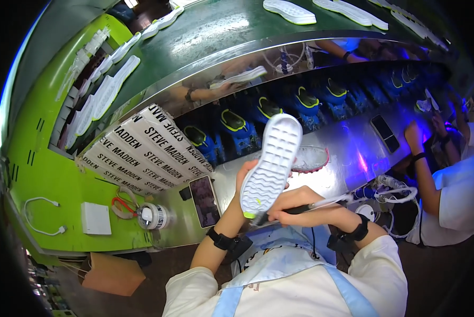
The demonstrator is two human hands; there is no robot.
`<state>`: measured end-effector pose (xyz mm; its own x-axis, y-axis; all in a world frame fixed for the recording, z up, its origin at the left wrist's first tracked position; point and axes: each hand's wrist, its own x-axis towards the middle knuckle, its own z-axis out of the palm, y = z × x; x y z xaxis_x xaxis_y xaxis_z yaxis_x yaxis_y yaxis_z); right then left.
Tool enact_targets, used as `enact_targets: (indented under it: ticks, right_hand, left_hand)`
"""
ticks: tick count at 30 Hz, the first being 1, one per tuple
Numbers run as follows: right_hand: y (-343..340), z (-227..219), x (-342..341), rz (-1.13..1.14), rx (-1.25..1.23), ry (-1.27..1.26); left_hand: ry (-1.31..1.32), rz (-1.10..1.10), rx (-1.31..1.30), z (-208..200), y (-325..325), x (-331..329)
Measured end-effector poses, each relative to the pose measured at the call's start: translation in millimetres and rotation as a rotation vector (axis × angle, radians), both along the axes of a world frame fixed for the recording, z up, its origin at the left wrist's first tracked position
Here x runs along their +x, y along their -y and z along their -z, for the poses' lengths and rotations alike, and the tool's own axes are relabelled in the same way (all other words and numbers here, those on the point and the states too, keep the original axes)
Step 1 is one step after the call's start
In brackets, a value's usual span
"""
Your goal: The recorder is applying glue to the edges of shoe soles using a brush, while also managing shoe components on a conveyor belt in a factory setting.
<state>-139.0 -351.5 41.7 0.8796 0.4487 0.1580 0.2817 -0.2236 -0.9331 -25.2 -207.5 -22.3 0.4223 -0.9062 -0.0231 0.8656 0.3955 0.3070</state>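
Your left hand (246, 177) grips the white shoe (271, 166) sole-up — right hand (300, 207) pinches a pen tool (300, 208) at its heel. Tracing looks underway — next move calls for steady pressure.

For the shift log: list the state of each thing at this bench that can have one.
Shoe: upside down, sole facing up, held off the bench.
Left hand: gripping the shoe from behind.
Right hand: closed on a black pen tool, tip at the sole's toe end.
Phone: lying flat, screen lit.
Second shoe: resting on the metal bench.
White charger cable: loose, unplugged.
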Motion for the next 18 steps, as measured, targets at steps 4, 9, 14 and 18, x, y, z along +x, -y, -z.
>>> enact_targets:
  ticks: [4,9,14,18]
  right_hand:
    - [7.9,-8.5,1.2,-0.027,0.002,0.187]
    - [13.2,-11.9,-4.7,-0.052,0.024,-0.007]
    - [26.2,-8.9,-11.8,-0.036,-0.213,0.017]
    - [39.1,5.7,-19.9,0.157,0.212,-0.162]
  left_hand:
    - [-0.052,0.171,0.188,-6.4,4.5,2.8]
    - [0.016,0.411,0.404,-20.3,13.3,2.6]
    - [0.258,0.392,0.583,-31.5,12.0,1.9]
    - [0.251,0.423,0.741,-32.8,8.1,8.4]
